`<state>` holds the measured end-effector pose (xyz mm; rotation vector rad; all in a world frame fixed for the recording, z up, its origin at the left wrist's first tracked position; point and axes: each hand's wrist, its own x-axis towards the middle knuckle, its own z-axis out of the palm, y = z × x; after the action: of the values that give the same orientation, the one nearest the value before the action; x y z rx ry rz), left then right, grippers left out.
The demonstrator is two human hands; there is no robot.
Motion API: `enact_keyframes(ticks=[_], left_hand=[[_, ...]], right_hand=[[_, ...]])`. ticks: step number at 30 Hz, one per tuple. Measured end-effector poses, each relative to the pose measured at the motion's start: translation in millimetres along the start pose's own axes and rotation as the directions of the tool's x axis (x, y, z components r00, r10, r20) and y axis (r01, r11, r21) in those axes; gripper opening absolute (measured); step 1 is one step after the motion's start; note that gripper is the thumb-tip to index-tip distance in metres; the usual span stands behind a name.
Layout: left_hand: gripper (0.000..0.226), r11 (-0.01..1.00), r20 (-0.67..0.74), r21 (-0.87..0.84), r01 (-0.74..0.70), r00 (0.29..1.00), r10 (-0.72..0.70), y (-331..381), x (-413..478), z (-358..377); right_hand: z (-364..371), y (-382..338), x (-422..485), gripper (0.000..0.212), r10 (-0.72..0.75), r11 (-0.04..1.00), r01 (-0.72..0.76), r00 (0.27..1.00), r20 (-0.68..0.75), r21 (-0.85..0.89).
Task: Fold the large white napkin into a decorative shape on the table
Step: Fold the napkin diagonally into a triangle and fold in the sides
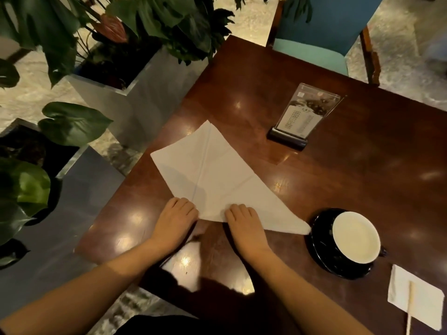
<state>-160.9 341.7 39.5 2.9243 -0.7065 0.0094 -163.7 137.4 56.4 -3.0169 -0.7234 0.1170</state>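
Both hands sit knuckles-up at the near edge of the napkin [217, 170]. The left hand [176, 220] has its fingers [183, 205] curled tight, tips hidden, gripping the near left corner. The right hand [245, 224] has its fingers [238, 210] bent the same way, holding the near edge just right of the centre crease. The napkin lies flat on the table [362, 165] as a creased triangle, spreading away from the fingers toward the far left. Its long right tip reaches the saucer [319, 257] under the cup [355, 238].
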Motion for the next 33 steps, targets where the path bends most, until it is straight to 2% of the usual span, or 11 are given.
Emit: enact_keyframes(ticks=[4, 7, 15, 18, 21, 23, 24, 26, 27, 30, 33], left_hand=[[0.020, 0.996, -0.002, -0.040, 0.084, 0.996, -0.084, -20, -15, -7], [0.021, 0.990, -0.026, -0.049, 0.135, 0.990, -0.137, -22, -21, -9], [0.028, 0.969, -0.052, -0.102, 0.223, 0.972, -0.229, -12, -23, -10], [0.027, 0.952, -0.112, -0.153, 0.266, 0.952, -0.285, -14, -26, -8], [0.031, 0.928, -0.097, -0.194, 0.318, 0.935, -0.340, -18, -32, -6], [0.027, 0.896, -0.063, -0.234, 0.379, 0.913, -0.403, -22, -36, -4], [0.022, 0.869, -0.049, -0.260, 0.421, 0.893, -0.447, -24, -38, -3], [0.007, 0.813, -0.031, -0.314, 0.491, 0.850, -0.526, -25, -41, 0], [0.007, 0.787, -0.015, -0.334, 0.519, 0.831, -0.555, -25, -42, 1], [0.007, 0.728, 0.010, -0.373, 0.575, 0.787, -0.617, -22, -41, 2], [0.008, 0.670, 0.005, -0.409, 0.619, 0.736, -0.677, -16, -42, 2]], right_hand=[[-11, 26, 5, 0.027, 0.080, 0.997, -0.082, 0.988, 0.135, 0.009], [-20, 43, 13, 0.027, 0.097, 0.993, -0.109, 0.963, 0.250, 0.034], [-61, 82, 51, 0.006, 0.007, 0.998, -0.037, 0.828, 0.561, 0.043], [-80, 103, 62, 0.020, -0.025, 0.995, -0.042, 0.785, 0.619, 0.094], [-100, 119, 70, 0.026, -0.065, 0.954, -0.131, 0.788, 0.613, 0.270], [-105, 125, 74, 0.020, -0.046, 0.879, -0.230, 0.832, 0.554, 0.417], [-104, 126, 77, 0.013, -0.015, 0.811, -0.293, 0.855, 0.518, 0.507], [-100, 123, 84, 0.008, 0.075, 0.611, -0.405, 0.885, 0.460, 0.680], [-98, 121, 90, 0.008, 0.119, 0.510, -0.437, 0.889, 0.442, 0.741], [-90, 109, 114, 0.006, 0.252, 0.291, -0.477, 0.875, 0.414, 0.829], [-83, 94, 143, 0.010, 0.343, 0.179, -0.494, 0.842, 0.416, 0.851]])
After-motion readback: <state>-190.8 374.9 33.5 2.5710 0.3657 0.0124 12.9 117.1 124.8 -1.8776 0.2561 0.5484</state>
